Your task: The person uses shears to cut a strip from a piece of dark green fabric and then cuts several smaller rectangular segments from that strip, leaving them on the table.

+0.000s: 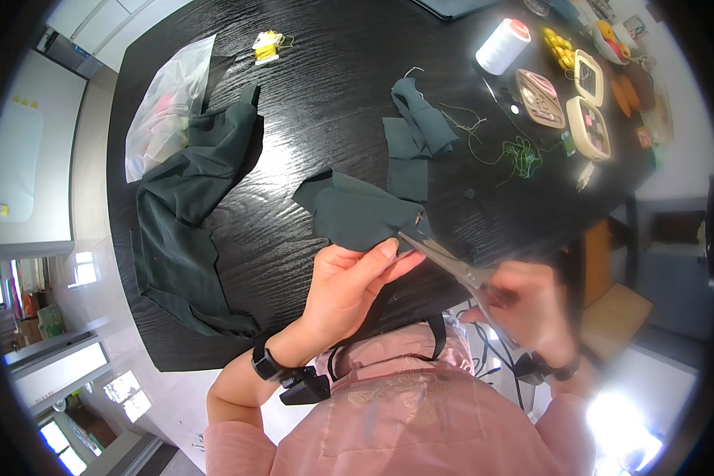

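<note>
Near the table's front edge, my left hand (349, 282) pinches the lower corner of a dark green fabric piece (353, 214) between thumb and fingers. From the right, my right hand (531, 305) grips a pair of scissors (452, 266), slightly blurred. The scissor blades are apart, their tips at the fabric's right corner beside my left fingertips. Just beyond lie smaller cut pieces of the same green cloth (407, 178), one of them folded or rolled (420, 119). A larger crumpled length of green cloth (190, 190) is spread along the left of the table.
On the black table (317, 103), a clear plastic bag (163, 119) lies at left, with yellow thread (268, 47) behind. At right are a white thread spool (503, 46), tangled green thread (523, 155), a sewing kit case (541, 99) and another open case (589, 131). A cardboard box (617, 317) stands beyond the right edge.
</note>
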### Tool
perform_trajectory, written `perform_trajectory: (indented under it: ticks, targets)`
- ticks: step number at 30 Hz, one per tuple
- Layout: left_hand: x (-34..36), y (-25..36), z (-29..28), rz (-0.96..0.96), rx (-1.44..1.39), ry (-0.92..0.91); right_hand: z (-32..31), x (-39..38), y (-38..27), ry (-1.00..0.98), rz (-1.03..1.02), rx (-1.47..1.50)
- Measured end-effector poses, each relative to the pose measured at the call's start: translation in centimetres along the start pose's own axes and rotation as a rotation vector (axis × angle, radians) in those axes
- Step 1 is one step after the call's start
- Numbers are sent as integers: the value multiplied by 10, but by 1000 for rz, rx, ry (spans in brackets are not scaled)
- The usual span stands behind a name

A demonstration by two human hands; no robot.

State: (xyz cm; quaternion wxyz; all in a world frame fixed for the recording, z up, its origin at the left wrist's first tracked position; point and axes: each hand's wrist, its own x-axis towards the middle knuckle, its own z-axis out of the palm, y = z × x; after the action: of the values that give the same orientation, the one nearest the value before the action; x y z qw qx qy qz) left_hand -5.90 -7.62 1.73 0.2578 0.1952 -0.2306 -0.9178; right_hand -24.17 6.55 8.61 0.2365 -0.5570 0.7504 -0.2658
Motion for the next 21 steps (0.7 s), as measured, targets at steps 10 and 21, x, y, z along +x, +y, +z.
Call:
perform_trajectory:
  ticks: [10,21]
  targets:
    - [-1,0,-2,38,-42,-53,-1,-4,8,-38,-53,18]
    - [0,0,-1,-12,-100,-20,9,-5,8,-7,-18,37]
